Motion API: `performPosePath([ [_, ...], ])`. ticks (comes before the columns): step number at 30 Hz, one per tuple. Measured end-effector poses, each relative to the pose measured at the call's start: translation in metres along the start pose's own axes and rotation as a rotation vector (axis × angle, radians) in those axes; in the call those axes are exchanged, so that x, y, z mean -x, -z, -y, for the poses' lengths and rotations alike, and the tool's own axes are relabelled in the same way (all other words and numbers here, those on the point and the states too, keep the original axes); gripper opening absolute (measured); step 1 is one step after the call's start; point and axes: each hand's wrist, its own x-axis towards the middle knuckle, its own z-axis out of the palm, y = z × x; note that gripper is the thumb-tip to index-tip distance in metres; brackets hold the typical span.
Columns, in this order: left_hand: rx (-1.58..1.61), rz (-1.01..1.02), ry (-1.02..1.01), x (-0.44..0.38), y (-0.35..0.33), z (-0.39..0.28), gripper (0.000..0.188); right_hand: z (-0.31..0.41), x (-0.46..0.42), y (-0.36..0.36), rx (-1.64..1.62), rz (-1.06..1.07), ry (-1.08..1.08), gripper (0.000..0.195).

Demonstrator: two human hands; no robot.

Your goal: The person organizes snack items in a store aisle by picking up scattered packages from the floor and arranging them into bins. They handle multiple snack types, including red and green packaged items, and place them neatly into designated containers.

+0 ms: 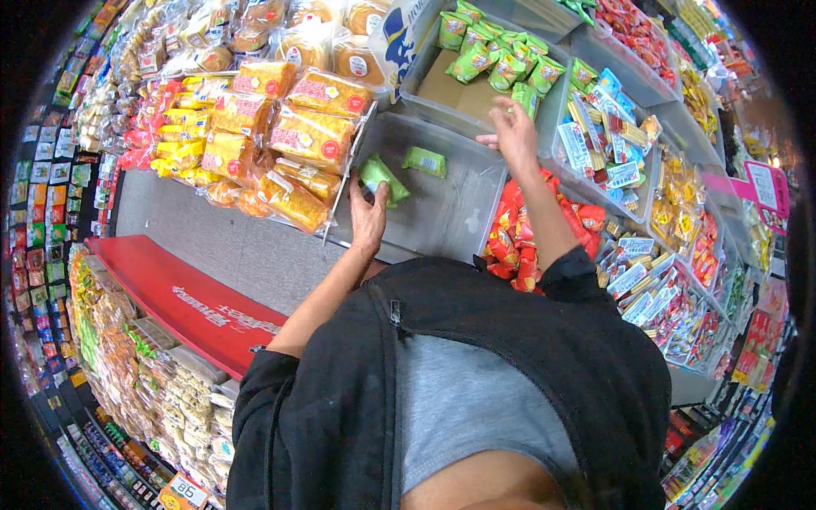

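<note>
My left hand [368, 217] has its thumb and fingers around the lower end of a green snack packet [385, 180], at the left side of a clear plastic bin [440, 220]. A second green packet [424, 162] lies flat on that bin's floor. My right hand [515, 134] hovers with fingers apart over the rim between this bin and the farther clear bin [446, 86]. Just beyond its fingers is a green packet [525, 97], with no clear grip on it. Several more green packets [503, 54] are heaped at the far bin's back and right.
Packaged yellow cakes [312, 131] and round breads [360, 64] are stacked to the left. Red packets [523, 223] lie beside my right forearm. Bins of sausage-like snack sticks [605, 134] stand at right. A red printed board [191, 299] runs along the lower left.
</note>
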Motion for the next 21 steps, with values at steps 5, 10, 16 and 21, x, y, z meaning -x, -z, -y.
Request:
performPosePath([
  [5,0.393,0.430,0.213,0.002,0.008,-0.011,0.056,0.021,-0.063,0.012,0.673,0.132,-0.053,0.060],
  [10,0.203,0.554,0.286,0.007,0.023,0.015,0.040,-0.004,-0.118,0.016,1.013,-0.275,0.103,0.074],
  [16,0.175,0.615,0.373,0.019,0.027,0.032,0.032,-0.043,-0.122,-0.016,1.007,-0.177,0.184,0.061],
  [21,0.128,0.582,0.276,0.015,0.028,0.032,0.029,-0.049,-0.129,-0.008,0.873,-0.080,0.275,0.057],
])
